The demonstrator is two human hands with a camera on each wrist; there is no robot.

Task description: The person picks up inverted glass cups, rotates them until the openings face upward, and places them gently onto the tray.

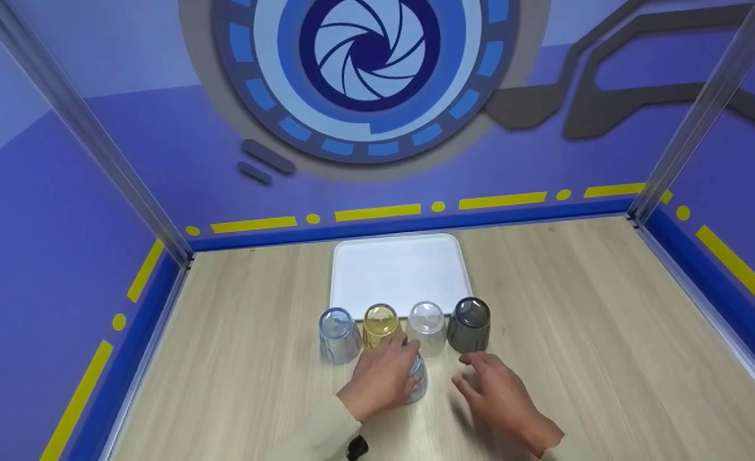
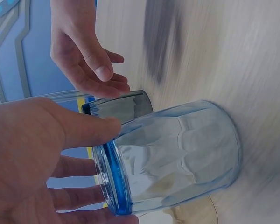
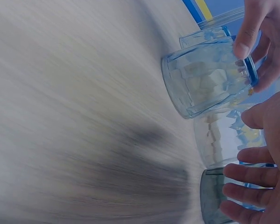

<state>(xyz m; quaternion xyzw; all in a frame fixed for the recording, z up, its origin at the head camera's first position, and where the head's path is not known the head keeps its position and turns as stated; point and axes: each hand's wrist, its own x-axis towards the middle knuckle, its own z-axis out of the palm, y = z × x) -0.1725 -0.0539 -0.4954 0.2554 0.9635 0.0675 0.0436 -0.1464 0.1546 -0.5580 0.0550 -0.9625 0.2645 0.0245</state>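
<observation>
An upturned, pale blue faceted glass [image 1: 419, 384] stands in front of a row of other glasses. My left hand [image 1: 380, 378] grips it round its raised base, thumb on the near side and fingers on the other, as the left wrist view shows. My right hand [image 1: 502, 394] holds nothing; its fingers are apart and slightly bent, just in front of a dark grey glass [image 1: 469, 330]. Along the row to the left are a clear glass [image 1: 427, 330], an amber glass [image 1: 380, 320], partly behind the left hand, and a light blue glass [image 1: 339, 342], all upside down.
A white rectangular tray [image 1: 397, 272] lies right behind the row of glasses on the wooden table [image 1: 249, 358]. Blue-purple printed panels [image 1: 159, 147] with metal corner posts wall in the back and both sides.
</observation>
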